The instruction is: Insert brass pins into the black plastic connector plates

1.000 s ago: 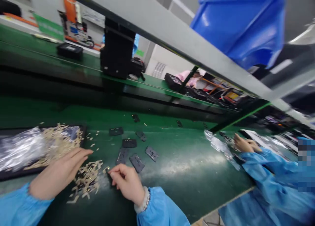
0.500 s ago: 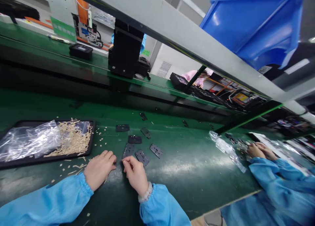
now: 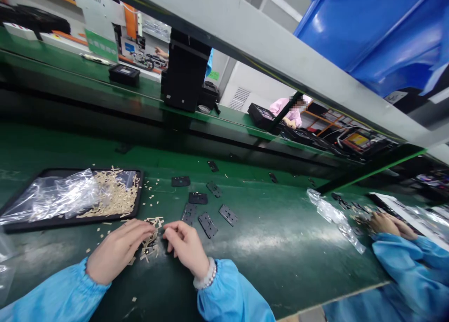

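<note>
My left hand (image 3: 121,247) reaches over a small pile of tan strips (image 3: 150,247), its fingers stretched out and its fingertips at the pile's edge. Just right of that pile, my right hand (image 3: 187,247) has thumb and forefinger pinched together. Whatever may be between those fingertips is too small to make out. Beyond my right hand lie several flat black plates with cut-outs, among them a near plate (image 3: 207,225), another plate (image 3: 228,215) to its right and a darker plate (image 3: 198,198) farther back.
At the left, a black tray (image 3: 139,196) holds many tan strips and a clear plastic bag (image 3: 66,196). Tan scraps lie around it. On the right, a co-worker's hands (image 3: 391,225) work beside clear plastic packaging (image 3: 335,217). A raised shelf with a grey beam (image 3: 266,51) spans the back.
My left hand has moved left and the small pile of tan strips now shows beside it. My right hand has shifted slightly left. The whole view has shifted a little.
</note>
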A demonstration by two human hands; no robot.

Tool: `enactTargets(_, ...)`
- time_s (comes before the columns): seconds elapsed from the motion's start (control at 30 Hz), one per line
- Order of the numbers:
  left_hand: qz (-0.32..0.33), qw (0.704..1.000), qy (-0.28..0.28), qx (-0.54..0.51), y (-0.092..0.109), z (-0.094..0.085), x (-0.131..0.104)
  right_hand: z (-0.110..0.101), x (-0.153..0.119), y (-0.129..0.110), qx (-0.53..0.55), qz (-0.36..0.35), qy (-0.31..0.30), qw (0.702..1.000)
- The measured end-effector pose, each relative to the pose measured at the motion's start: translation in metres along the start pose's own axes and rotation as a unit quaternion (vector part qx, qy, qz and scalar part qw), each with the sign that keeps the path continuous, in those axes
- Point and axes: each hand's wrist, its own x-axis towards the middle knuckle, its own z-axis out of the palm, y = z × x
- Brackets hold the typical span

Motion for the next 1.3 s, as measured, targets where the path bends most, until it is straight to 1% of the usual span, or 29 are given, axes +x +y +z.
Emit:
enactTargets(0.1,-0.040,0.998,0.024,-0.033,0.004,-0.002,-0.004,0.014,0.007,-0.004,0.002,-0.002,-0.035,0.999)
enactTargets(0.2,-0.091,0.993,0.048,-0.065,0.002,-0.004,-0.007,0.022,0.012,-0.009,-0.025,-0.017,-0.025,0.999)
enactTargets(0.37,-0.177,0.973,0.096,-0.116,-0.009,-0.004,-0.015,0.016,0.013,-0.023,-0.078,-0.057,0.002,0.995)
enactTargets(0.5,-0.227,0.957,0.107,-0.143,-0.010,-0.002,-0.019,0.016,0.013,-0.031,-0.059,-0.062,-0.002,0.996)
enactTargets(0.63,-0.250,0.951,0.102,-0.151,0.001,-0.006,-0.018,0.024,0.012,-0.033,-0.034,-0.059,-0.010,0.998)
enactTargets(0.77,-0.268,0.943,0.115,-0.161,0.011,-0.008,-0.017,0.028,0.007,-0.036,-0.040,-0.073,0.004,0.996)
enactTargets(0.83,-0.274,0.939,0.129,-0.164,0.012,-0.008,-0.018,0.025,0.004,-0.038,-0.097,-0.097,0.002,0.991)
enactTargets(0.9,-0.281,0.933,0.149,-0.169,0.011,-0.007,-0.019,0.021,0.003,-0.039,-0.172,-0.121,-0.010,0.978)
enactTargets(0.97,-0.293,0.925,0.154,-0.188,0.008,-0.009,-0.020,0.017,0.003,-0.038,-0.214,-0.134,-0.025,0.967)
enactTargets(1.07,-0.312,0.909,0.155,-0.229,0.004,-0.012,-0.020,0.013,0.004,-0.039,-0.199,-0.140,-0.026,0.970)
enactTargets(1.13,-0.312,0.905,0.153,-0.246,0.005,-0.014,-0.021,0.013,0.002,-0.042,-0.170,-0.159,0.000,0.973)
enactTargets(1.23,-0.307,0.904,0.147,-0.260,0.010,-0.013,-0.023,0.018,-0.003,-0.049,-0.108,-0.203,0.056,0.972)
enactTargets(1.3,-0.305,0.903,0.149,-0.264,0.013,-0.011,-0.024,0.021,-0.007,-0.052,-0.090,-0.222,0.068,0.968)
